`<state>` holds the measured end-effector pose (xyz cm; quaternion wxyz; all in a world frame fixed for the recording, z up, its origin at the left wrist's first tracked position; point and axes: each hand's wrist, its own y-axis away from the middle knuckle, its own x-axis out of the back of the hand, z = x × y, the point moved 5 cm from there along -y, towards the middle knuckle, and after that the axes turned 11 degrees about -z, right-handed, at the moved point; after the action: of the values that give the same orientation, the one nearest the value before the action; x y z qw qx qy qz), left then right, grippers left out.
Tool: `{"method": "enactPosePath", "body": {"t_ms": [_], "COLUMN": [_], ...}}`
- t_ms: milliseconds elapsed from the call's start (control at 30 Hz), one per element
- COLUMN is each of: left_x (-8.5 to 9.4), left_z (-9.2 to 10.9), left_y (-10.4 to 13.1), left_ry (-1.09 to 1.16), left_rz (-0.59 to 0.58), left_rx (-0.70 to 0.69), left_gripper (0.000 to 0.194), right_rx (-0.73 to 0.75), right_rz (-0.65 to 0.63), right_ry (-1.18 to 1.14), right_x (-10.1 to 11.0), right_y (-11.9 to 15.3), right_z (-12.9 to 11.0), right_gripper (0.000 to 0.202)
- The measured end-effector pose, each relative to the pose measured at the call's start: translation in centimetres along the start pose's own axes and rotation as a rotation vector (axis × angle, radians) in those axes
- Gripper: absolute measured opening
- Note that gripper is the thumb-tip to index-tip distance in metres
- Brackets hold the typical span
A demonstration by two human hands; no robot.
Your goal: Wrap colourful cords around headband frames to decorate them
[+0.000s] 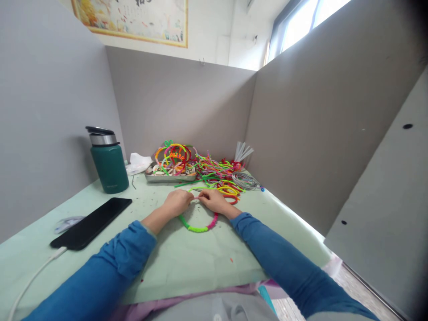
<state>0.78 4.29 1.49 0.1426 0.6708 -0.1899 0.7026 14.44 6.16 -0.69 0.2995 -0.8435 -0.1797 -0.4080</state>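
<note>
Your left hand (179,203) and right hand (213,201) are meeting above the green surface (197,263), each grip pinching a thin pink strand (196,198) between fingertips. The multicoloured ring (198,229) is curving below both hands, toward you. The metal tray (170,178) is sitting beyond, beside the tangled pipe cleaners (217,168).
</note>
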Motion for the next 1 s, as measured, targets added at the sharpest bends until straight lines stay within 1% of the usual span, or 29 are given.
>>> {"method": "enactPosePath", "body": {"t_ms": [233, 367, 433, 500, 600, 667, 833, 1000], "left_x": [-0.3, -0.3, -0.4, -0.7, -1.5, -2.0, -2.7, -2.1], "left_z": [0.2, 0.2, -0.1, -0.6, -1.4, -1.7, -1.5, -0.9], "left_y": [-0.1, -0.3, -0.5, -0.8, -1.2, -1.4, -1.6, -0.6], "left_ry": [-0.009, 0.065, 0.201, 0.394, 0.664, 0.798, 1.065, 1.337], "left_rz": [0.031, 0.075, 0.076, 0.056, 0.036, 0.026, -0.004, -0.064], "left_rx": [-0.027, -0.037, -0.041, -0.021, 0.056, 0.090, 0.116, 0.141], "left_gripper": [0.031, 0.030, 0.030, 0.030, 0.027, 0.024, 0.016, 0.016], "right_rx": [0.009, 0.022, 0.025, 0.026, 0.031, 0.039, 0.083, 0.137], "right_rz": [-0.030, -0.031, -0.021, -0.008, -0.002, -0.013, -0.016, 0.008], "right_ry": [-0.012, -0.041, -0.054, -0.065, -0.077, -0.073, -0.028, -0.028], "right_x": [-0.1, -0.1, -0.1, 0.0, 0.0, 0.0, -0.2, -0.1], "right_y": [0.0, 0.0, 0.0, 0.0, 0.1, 0.1, 0.2, 0.4], "right_z": [-0.6, -0.7, -0.7, -0.7, -0.9, -1.1, -1.3, -1.8], "right_gripper": [0.014, 0.013, 0.013, 0.014, 0.015, 0.015, 0.016, 0.020]}}
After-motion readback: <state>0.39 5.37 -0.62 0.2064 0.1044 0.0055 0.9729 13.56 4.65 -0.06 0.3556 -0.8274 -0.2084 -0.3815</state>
